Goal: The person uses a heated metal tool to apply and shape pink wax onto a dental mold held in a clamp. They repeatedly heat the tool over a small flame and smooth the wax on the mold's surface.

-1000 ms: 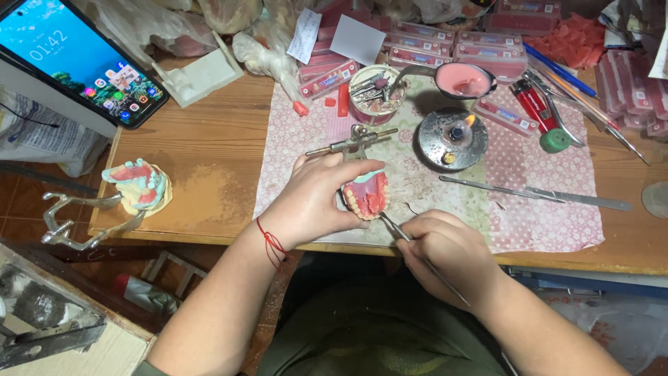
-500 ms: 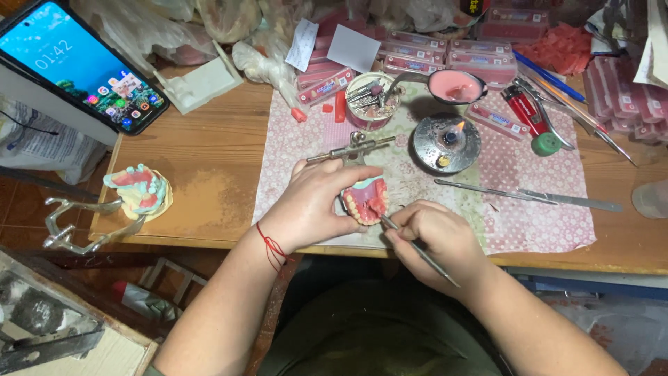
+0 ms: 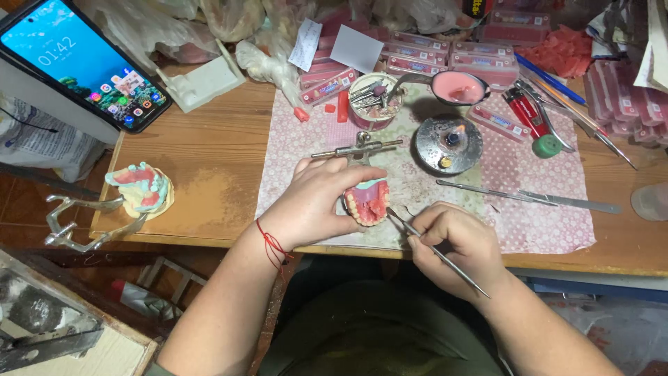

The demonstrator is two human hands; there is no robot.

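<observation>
Denture held and tooled at the bench edge.

The left hand [image 3: 313,202] had its grip closed around a pink denture [image 3: 367,202], held over the patterned mat [image 3: 543,209] at the near edge of the bench [image 3: 209,160]. The right hand [image 3: 456,247] had its grip closed on a thin metal tool [image 3: 435,252], whose tip touched the denture's right side. A burner [image 3: 449,143] stood behind on the mat. A second denture cast [image 3: 142,189] lay well apart to the left, a phone [image 3: 80,59] beyond it.
</observation>
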